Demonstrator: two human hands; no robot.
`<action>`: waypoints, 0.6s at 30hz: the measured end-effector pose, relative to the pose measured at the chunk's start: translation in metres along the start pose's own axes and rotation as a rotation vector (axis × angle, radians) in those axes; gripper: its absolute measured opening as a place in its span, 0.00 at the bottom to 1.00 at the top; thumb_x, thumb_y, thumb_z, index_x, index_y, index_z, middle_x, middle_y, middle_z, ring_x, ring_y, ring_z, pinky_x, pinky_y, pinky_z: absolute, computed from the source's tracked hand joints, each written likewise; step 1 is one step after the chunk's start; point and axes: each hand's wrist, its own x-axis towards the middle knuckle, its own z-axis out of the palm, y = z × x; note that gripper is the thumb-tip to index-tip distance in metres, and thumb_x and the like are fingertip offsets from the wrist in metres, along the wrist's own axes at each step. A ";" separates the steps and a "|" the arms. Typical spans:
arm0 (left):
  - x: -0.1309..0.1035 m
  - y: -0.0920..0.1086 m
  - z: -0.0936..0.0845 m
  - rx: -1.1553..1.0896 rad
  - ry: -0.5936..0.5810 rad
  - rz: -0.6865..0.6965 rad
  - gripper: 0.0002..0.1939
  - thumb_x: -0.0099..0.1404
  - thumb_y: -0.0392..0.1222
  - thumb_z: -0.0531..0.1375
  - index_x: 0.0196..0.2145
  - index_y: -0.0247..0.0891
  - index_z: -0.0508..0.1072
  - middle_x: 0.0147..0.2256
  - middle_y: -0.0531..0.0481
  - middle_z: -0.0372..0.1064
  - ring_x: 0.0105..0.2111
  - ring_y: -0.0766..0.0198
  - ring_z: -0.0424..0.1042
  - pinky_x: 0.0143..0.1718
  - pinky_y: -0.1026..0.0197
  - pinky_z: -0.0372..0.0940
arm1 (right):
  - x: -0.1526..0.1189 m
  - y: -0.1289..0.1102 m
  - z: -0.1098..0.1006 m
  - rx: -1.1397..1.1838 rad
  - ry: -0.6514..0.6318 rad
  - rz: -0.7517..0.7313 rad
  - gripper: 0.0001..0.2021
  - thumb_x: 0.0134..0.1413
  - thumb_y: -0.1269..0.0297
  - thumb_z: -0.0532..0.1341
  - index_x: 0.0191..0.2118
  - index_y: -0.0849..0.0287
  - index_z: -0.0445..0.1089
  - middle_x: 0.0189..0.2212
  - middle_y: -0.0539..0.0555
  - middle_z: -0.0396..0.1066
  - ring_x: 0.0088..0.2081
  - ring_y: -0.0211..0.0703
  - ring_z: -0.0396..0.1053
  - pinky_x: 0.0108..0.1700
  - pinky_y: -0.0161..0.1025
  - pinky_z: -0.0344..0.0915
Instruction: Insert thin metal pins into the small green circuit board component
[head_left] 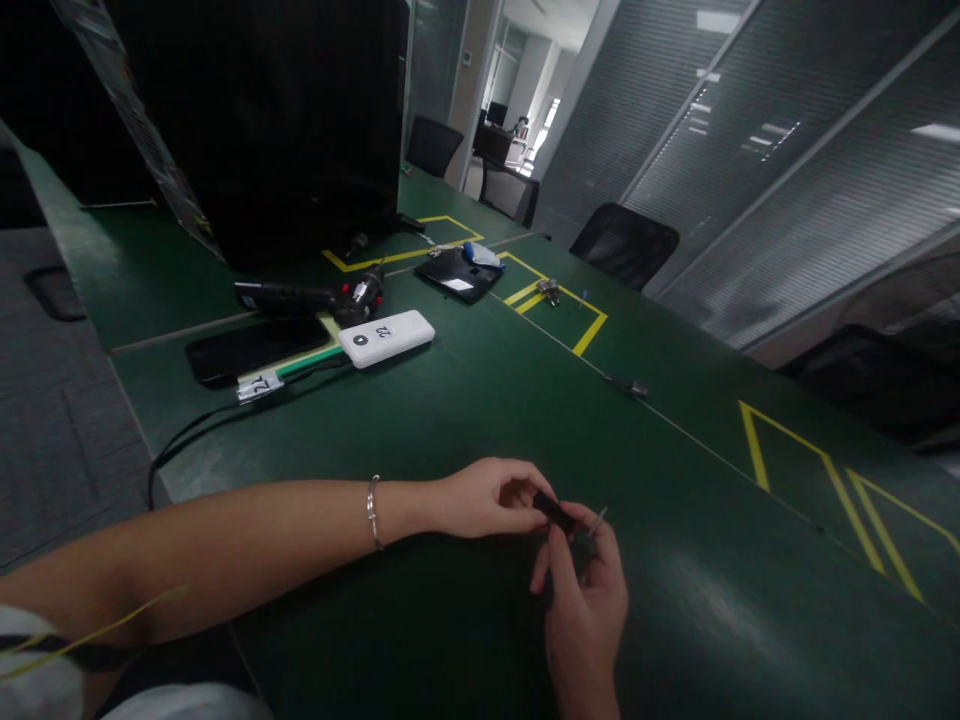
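Low over the table's near side, both my hands meet at a small dark bar-shaped piece (555,512). My left hand (486,497) pinches its left end between thumb and fingertips. From below, my right hand (589,590) grips the other end with thumb and forefinger. A thin pale metal shaft (598,520) sticks out by the right fingers; whether it belongs to the dark piece I cannot tell. Part of the piece is hidden by the fingers, and its exact kind does not show.
On the green table (480,420) lie a white power bank (386,338) with a cable, a dark phone (251,350), a black power screwdriver (300,297) and a dark flat pouch (457,275). Small metal parts (549,291) rest farther back. A large black screen (270,120) stands at left.
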 end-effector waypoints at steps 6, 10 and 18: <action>0.002 -0.005 0.004 -0.003 0.051 0.005 0.10 0.59 0.33 0.64 0.40 0.34 0.72 0.31 0.52 0.70 0.31 0.66 0.71 0.35 0.62 0.65 | 0.002 -0.002 -0.001 -0.073 0.009 0.024 0.15 0.54 0.56 0.63 0.44 0.57 0.63 0.18 0.43 0.62 0.14 0.33 0.59 0.17 0.30 0.58; 0.004 -0.006 0.008 0.044 0.090 0.016 0.10 0.58 0.34 0.64 0.39 0.33 0.72 0.29 0.53 0.69 0.30 0.66 0.70 0.34 0.62 0.64 | 0.004 0.003 -0.003 -0.044 0.017 0.048 0.15 0.55 0.56 0.62 0.44 0.57 0.62 0.15 0.41 0.58 0.14 0.31 0.57 0.17 0.28 0.56; 0.010 0.003 0.021 0.188 0.073 0.067 0.10 0.63 0.35 0.59 0.43 0.35 0.69 0.35 0.49 0.68 0.33 0.63 0.69 0.35 0.61 0.64 | 0.015 0.014 -0.009 0.140 -0.050 0.080 0.18 0.55 0.51 0.63 0.42 0.57 0.60 0.21 0.43 0.62 0.13 0.24 0.53 0.13 0.22 0.49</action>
